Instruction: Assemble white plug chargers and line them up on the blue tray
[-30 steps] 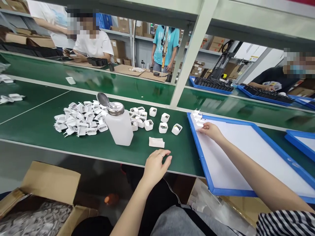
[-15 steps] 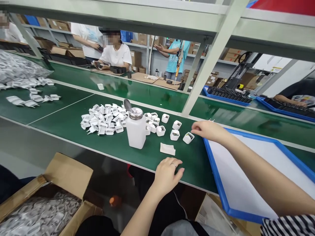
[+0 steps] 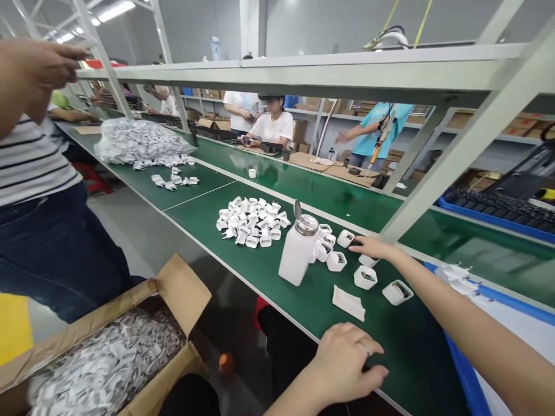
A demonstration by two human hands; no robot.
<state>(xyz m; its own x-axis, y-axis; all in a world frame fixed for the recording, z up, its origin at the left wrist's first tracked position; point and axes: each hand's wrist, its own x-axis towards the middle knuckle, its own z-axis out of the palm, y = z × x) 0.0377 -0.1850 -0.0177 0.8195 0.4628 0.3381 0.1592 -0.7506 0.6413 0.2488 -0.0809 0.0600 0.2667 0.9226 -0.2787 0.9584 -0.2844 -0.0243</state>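
My left hand [image 3: 350, 365] hovers at the table's front edge, fingers loosely curved and apart, holding nothing. A folded white cloth [image 3: 349, 302] lies just beyond it. My right hand [image 3: 372, 247] reaches over the open white charger housings, its fingertips beside one housing [image 3: 346, 238]; a dark spot shows at the fingertips, and I cannot make out what it is. Another housing [image 3: 368, 260] sits partly hidden under that hand. Closer to me stand two more, a housing [image 3: 365, 277] and a tilted housing [image 3: 398, 292], with circuit parts inside. A white pump bottle [image 3: 298, 251] has its metal lid flipped up.
A pile of white plug shells [image 3: 251, 222] lies left of the bottle. A blue-rimmed tray [image 3: 459, 370] is at right, white pronged pieces [image 3: 462, 280] at its far edge. An open carton [image 3: 182, 289] stands below. A shelf post [image 3: 459, 133] slants down; a person [image 3: 43, 162] stands left.
The view has swung left. My right hand has moved leftward from the housing nearest the tray to one farther back. My left hand stays near the table edge.
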